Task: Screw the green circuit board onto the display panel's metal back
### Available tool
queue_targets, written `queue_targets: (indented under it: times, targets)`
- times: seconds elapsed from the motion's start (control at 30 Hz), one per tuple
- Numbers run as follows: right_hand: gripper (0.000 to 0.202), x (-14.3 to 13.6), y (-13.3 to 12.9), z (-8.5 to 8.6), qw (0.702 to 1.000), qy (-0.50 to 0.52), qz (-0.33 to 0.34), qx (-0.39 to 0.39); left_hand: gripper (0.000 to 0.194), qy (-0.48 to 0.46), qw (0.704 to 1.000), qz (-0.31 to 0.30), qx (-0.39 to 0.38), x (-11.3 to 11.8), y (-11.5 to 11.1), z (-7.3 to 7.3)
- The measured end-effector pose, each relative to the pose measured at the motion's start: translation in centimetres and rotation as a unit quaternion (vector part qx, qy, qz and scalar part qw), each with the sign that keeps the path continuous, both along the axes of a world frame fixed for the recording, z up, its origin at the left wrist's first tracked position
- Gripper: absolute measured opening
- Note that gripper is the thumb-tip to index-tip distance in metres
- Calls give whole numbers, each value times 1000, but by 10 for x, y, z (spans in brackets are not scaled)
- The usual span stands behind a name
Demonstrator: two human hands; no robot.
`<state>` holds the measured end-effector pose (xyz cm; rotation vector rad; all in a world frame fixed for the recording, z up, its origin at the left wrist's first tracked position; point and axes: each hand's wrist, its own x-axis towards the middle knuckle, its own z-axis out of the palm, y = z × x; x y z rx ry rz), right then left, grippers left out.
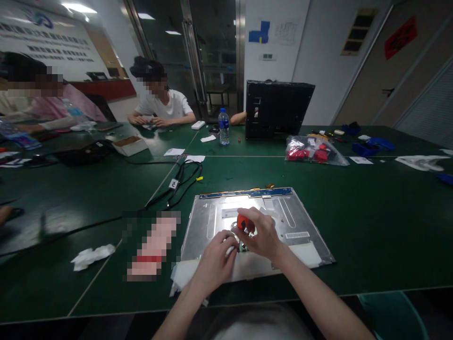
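Note:
A silver metal panel (201, 226) with a blue circuit strip (244, 192) along its far edge lies flat on the green table. My right hand (260, 233) is closed around a red and black tool (242, 222), held over the panel's middle. Close beside it on the left, my left hand (221, 255) rests with curled fingers at a small green board (244, 246); whatever its fingertips hold is hidden. White strips (307, 252) run along the panel's near edge.
Black cables (177, 182) and crumpled tissue (92, 256) lie to the left. Farther back stand a water bottle (223, 127) and a black monitor-like case (276, 111), with a plastic bag of red items (314, 150) before it. People sit across the table at the left.

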<state>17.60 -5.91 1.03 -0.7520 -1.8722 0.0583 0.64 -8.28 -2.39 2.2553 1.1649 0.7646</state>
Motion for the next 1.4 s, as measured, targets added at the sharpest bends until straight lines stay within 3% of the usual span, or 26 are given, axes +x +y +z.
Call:
queue_targets:
  times: [0.6,1.0,1.4]
  targets:
    - [49,1,-4,3,999,-4,25,-30,18,-2,1000,-3,8,1,0,3]
    - [42,0,-2,1,1000,-9,3,0,18,-6,1000,6,22,2,-1,4]
    - [48,1,-5,3,1000,-8,13,-26,20,-3,1000,-1,8,1,0,2]
